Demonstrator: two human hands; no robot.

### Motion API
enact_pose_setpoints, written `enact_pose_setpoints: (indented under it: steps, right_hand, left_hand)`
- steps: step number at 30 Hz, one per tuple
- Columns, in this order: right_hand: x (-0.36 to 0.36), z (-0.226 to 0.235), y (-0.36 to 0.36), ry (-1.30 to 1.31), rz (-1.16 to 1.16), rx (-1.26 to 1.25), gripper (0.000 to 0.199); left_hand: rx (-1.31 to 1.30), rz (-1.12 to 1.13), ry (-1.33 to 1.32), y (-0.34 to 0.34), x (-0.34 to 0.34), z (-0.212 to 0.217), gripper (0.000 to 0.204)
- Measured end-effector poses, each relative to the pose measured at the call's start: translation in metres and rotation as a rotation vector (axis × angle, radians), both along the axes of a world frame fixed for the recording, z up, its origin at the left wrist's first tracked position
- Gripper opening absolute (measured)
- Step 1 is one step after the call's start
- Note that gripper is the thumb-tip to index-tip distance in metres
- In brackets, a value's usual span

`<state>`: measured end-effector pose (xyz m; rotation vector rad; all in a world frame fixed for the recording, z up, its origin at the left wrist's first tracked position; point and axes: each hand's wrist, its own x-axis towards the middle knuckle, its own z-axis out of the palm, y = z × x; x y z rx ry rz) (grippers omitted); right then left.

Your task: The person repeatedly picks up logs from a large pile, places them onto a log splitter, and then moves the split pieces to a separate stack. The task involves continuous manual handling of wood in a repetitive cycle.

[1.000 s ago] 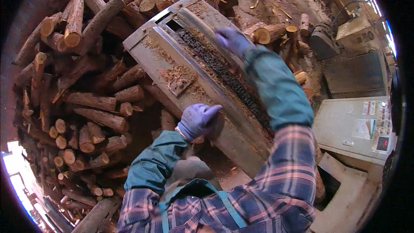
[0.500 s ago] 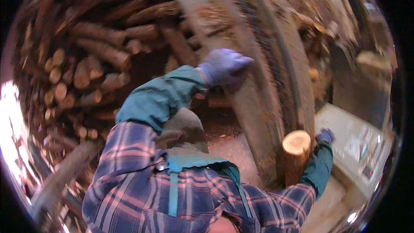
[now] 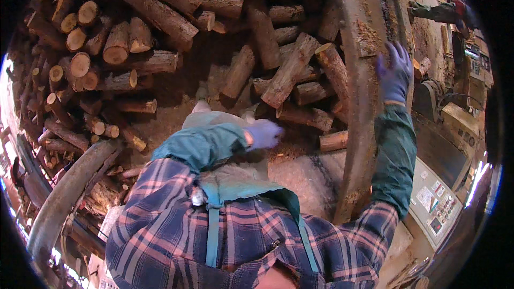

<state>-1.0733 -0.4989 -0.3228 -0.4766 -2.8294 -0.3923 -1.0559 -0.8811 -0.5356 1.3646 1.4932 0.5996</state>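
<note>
My right hand, in a purple glove, reaches out with its fingers spread over the long conveyor trough on the right. Nothing is in it; whether the palm touches the trough cannot be made out. My left hand, gloved the same way, hangs in front of my body with its fingers curled in and no object showing in them. Beyond it lie loose bark-covered logs, one of them a log with a pale cut end leaning near the trough's side.
Stacked logs fill the far left. A curved metal beam rises at the lower left. To the right of my right arm stands a control panel with buttons. Another person's sleeved arm shows at the upper right.
The view has swung left. My left hand has come back from the trough toward my body. My right hand has moved forward over the trough and spread; the upright cut log beside it is out of sight.
</note>
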Motion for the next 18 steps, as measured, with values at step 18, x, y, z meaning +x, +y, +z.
enact_pose_setpoints:
  steps: [18]
  right_hand:
    - [0.135,-0.609,-0.067,0.138,-1.232,-1.617,0.074]
  left_hand:
    - [-0.269,0.623,-0.325,0.024,-0.052,-0.335,0.1]
